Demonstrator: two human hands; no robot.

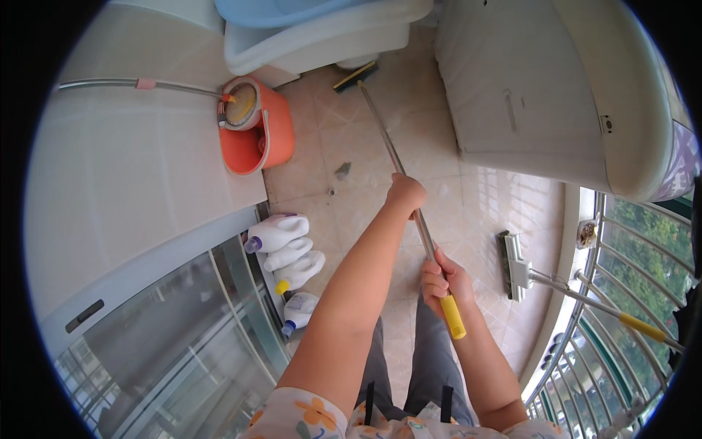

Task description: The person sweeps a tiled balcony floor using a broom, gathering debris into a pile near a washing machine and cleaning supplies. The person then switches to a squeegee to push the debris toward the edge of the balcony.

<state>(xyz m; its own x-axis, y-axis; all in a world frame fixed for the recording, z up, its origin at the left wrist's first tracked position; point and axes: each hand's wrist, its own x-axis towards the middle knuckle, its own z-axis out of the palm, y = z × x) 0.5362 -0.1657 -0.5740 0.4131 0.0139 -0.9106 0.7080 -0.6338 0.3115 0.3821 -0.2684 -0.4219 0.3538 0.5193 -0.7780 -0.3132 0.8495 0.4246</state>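
Beige tiled floor (439,219) carries everything, bounded by a railing (621,351) along its right edge and a glass sliding door (168,329) along its left. At the far edge stands a white appliance (526,95), with an orange mop bucket (256,128) in the far left corner. White detergent bottles (289,263) lie along the left edge. A long metal-handled broom (395,157) slants from the far edge toward the person; its head rests on the tiles. The left hand (406,194) grips the shaft midway, and the right hand (442,282) is closed around it just above the yellow grip (453,316).
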